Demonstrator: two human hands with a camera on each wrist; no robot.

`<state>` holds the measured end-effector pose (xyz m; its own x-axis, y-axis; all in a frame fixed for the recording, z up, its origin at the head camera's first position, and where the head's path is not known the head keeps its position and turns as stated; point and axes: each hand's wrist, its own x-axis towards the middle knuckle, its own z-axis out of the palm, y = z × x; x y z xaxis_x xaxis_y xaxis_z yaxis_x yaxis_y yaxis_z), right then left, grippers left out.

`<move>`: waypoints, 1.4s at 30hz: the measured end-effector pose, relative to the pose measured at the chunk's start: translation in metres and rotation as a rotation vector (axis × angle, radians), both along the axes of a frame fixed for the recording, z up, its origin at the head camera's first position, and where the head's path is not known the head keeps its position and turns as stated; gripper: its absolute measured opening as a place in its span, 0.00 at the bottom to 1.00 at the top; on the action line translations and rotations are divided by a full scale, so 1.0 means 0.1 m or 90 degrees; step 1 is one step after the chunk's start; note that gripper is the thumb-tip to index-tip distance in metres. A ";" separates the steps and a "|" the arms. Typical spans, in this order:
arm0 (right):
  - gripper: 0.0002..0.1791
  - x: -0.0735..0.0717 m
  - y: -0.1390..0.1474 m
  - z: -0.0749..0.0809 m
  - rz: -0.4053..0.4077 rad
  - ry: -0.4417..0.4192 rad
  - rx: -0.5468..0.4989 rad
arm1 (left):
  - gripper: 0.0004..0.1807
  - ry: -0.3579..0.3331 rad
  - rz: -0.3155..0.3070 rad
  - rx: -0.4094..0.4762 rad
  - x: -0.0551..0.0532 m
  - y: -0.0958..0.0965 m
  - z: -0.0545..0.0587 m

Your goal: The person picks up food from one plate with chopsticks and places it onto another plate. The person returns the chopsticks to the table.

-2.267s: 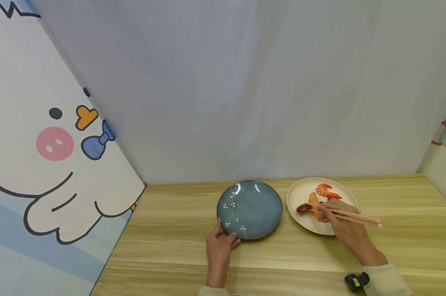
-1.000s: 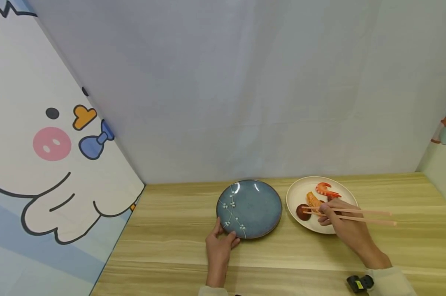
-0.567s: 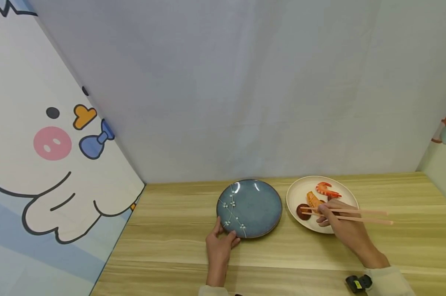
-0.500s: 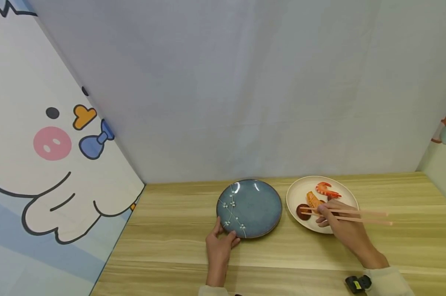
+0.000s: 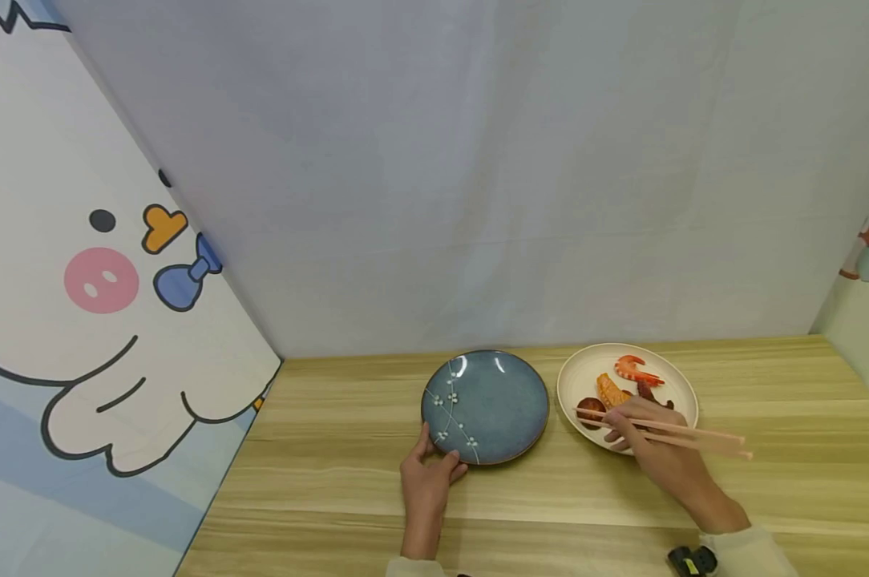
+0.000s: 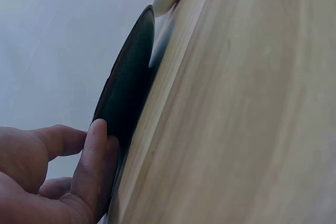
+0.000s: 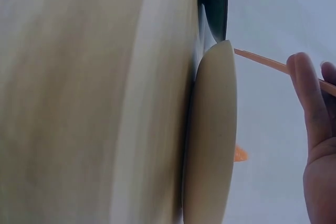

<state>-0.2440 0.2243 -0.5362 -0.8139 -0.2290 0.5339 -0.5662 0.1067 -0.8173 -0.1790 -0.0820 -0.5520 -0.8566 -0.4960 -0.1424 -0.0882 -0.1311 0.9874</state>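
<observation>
My right hand (image 5: 661, 453) holds a pair of pale wooden chopsticks (image 5: 694, 437) over the cream plate (image 5: 575, 377). Their tips overlap a round brown food piece (image 5: 589, 407) at the plate's left edge. Beside it lie an orange, salmon-like piece (image 5: 611, 390), a red-and-white shrimp (image 5: 635, 369) and a dark reddish-brown piece (image 5: 645, 391), partly behind the hand. With thumb and fingers, my left hand (image 5: 427, 485) grips the near-left rim of the blue plate (image 5: 499, 413), which has white blossoms and bears no food. In the right wrist view, one chopstick (image 7: 262, 60) reaches past the cream plate's rim.
Both plates stand side by side on a wood-grain table (image 5: 319, 457), near its back edge. A grey curtain (image 5: 514, 176) rises behind, and a cartoon-printed panel (image 5: 30, 264) flanks the left. A black device (image 5: 690, 561) sits by the right sleeve.
The round brown piece, tilted edge-on at the start, then lay round side up and now looks tipped slightly. My right hand and chopsticks have shifted left, their tips lower. The left hand has stayed put.
</observation>
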 end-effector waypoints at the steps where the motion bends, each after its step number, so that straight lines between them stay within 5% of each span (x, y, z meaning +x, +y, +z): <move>1: 0.09 0.00 -0.01 0.00 0.000 0.006 -0.001 | 0.46 0.001 -0.001 0.000 0.00 0.00 0.00; 15: 0.14 -0.03 -0.06 -0.08 0.043 0.109 -0.024 | 0.46 -0.002 0.002 0.003 0.00 0.01 0.01; 33: 0.26 0.04 -0.13 -0.03 0.090 0.201 0.092 | 0.46 -0.010 0.005 -0.001 -0.02 0.02 -0.01; 42: 0.12 0.02 -0.16 -0.07 0.073 0.299 0.098 | 0.45 -0.009 0.002 -0.007 -0.02 0.01 -0.02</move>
